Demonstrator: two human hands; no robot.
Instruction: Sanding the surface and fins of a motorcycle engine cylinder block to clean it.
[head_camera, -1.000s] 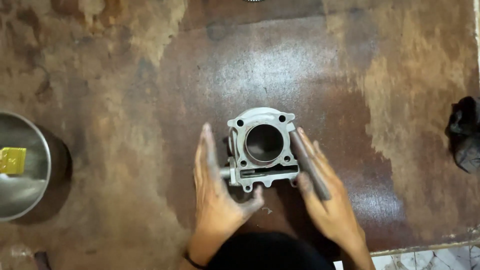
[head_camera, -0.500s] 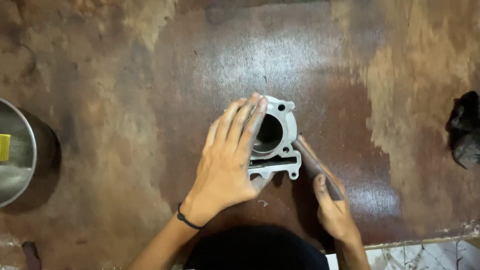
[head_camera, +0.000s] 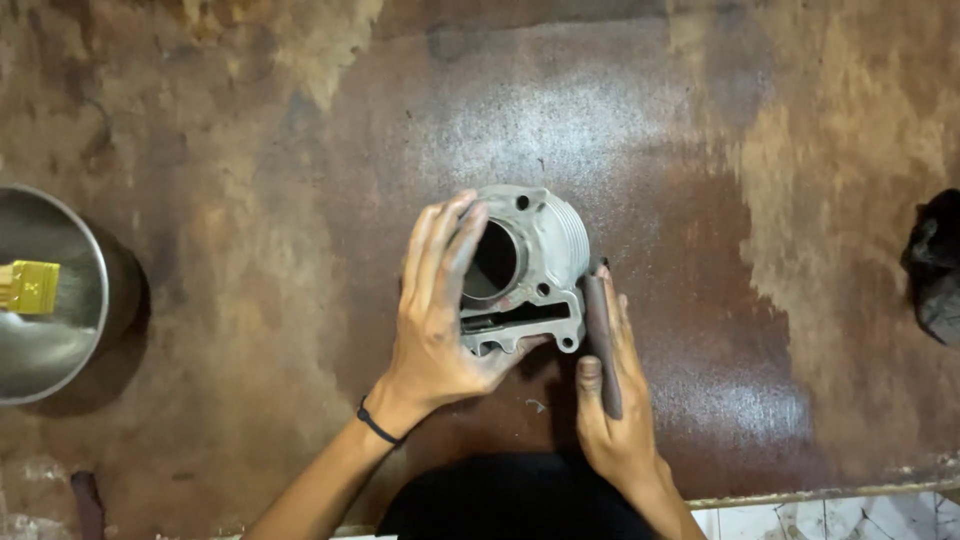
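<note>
Hands frame a grey metal cylinder (head_camera: 535, 270) lying on its side on the brown, stained floor (head_camera: 250, 250), with its round bore facing up toward the camera. Left hand (head_camera: 440, 310) lies spread over the cylinder's left side, fingers (head_camera: 455, 240) reaching across the rim of the bore and palm against the flange, gripping the part; a dark band sits at its wrist. Right hand (head_camera: 610, 400) rests flat just right of the cylinder, fingers out straight, with a dark flat rod (head_camera: 602, 345) lying along them and the thumb set on its near end. At the far left stands a steel bowl (head_camera: 60, 340) with a yellow brush (head_camera: 30, 287) inside. A black object (head_camera: 935, 265) sits at the right edge.
</note>
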